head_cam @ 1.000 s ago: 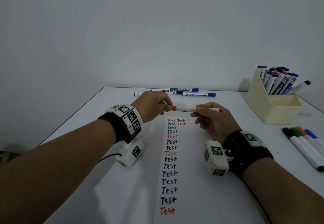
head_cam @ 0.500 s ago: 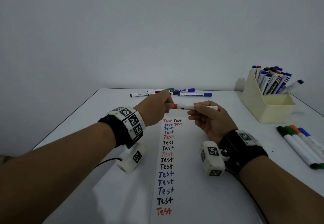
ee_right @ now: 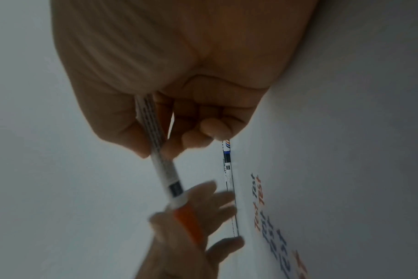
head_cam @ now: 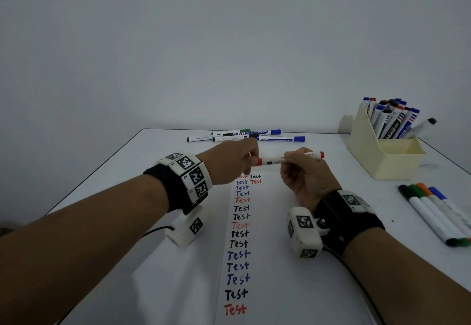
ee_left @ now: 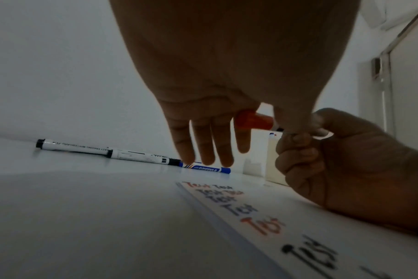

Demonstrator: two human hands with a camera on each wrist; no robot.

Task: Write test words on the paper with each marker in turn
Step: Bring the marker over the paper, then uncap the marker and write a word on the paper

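The red marker (head_cam: 290,158) is held level in the air above the far end of the paper (head_cam: 254,261), between both hands. The right hand (head_cam: 305,174) grasps the white barrel, thumb and fingers curled round it, its heel down on the paper. The left hand (head_cam: 229,161) pinches the red cap (head_cam: 259,161) at the marker's left end between thumb and forefinger; in the left wrist view its other three fingers (ee_left: 203,143) hang straight and loose. The cap looks seated on the barrel, though whether it is being pulled off or pushed home I cannot tell.

The marker is light, stiff and smooth plastic, so it needs little force, but the barrel could slip or twist if held slackly. To my eye the right place to hold is mid-barrel, as now, with the pinch on the cap alone and a straight pull or push along the barrel. An uncapped tip would stain whatever it brushes.

The paper carries a column of "Test" words in red, blue and black running toward the near edge of the surface (head_cam: 153,161). A few markers (head_cam: 244,135) lie along the far edge, a bin (head_cam: 387,156) of markers stands at the far right corner, and a row (head_cam: 438,212) lies by the right edge.
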